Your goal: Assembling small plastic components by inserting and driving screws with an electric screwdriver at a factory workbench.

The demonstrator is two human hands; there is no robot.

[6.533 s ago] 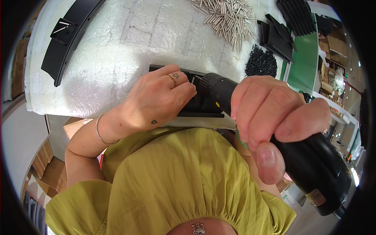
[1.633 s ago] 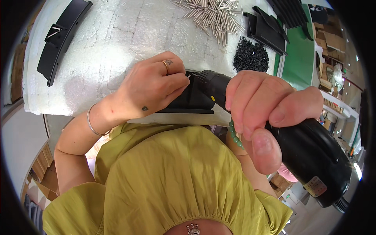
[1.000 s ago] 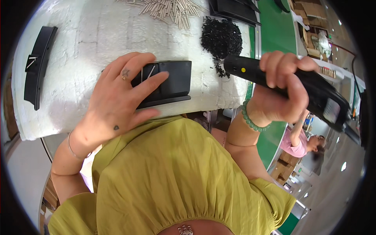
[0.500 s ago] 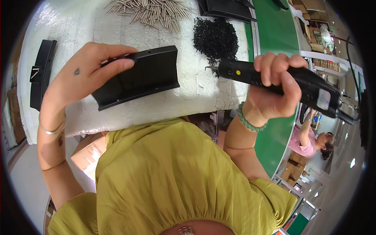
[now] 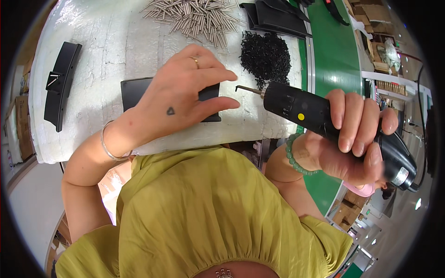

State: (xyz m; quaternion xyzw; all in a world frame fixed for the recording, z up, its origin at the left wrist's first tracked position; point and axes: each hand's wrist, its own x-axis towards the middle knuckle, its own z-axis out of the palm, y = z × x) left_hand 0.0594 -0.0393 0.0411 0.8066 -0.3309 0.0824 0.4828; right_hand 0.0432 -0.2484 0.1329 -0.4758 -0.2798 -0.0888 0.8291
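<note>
My right hand (image 5: 354,134) is wrapped round a black electric screwdriver (image 5: 299,109) with a yellow dot, its bit pointing left. A small black screw (image 5: 237,87) sits at the bit's tip. Just left of that tip, my left hand (image 5: 178,95) is open, thumb and forefinger apart with nothing between them. Beneath my left hand a black panel (image 5: 135,91) lies on the wrapped white work surface (image 5: 102,55); the hand hides its middle. Beyond the screwdriver is a heap of small black screws (image 5: 265,58).
Metal pins (image 5: 199,19) are heaped at the back. A curved black part (image 5: 62,88) with small metal pieces lies at the left. More black panels (image 5: 278,21) are stacked at the back right, beside a green surface (image 5: 334,51). A cable (image 5: 421,116) trails from the screwdriver.
My left hand has let go of the black panel, which now lies flat, and moved right toward the bit. The screwdriver has shifted down and right, with a screw now at its tip.
</note>
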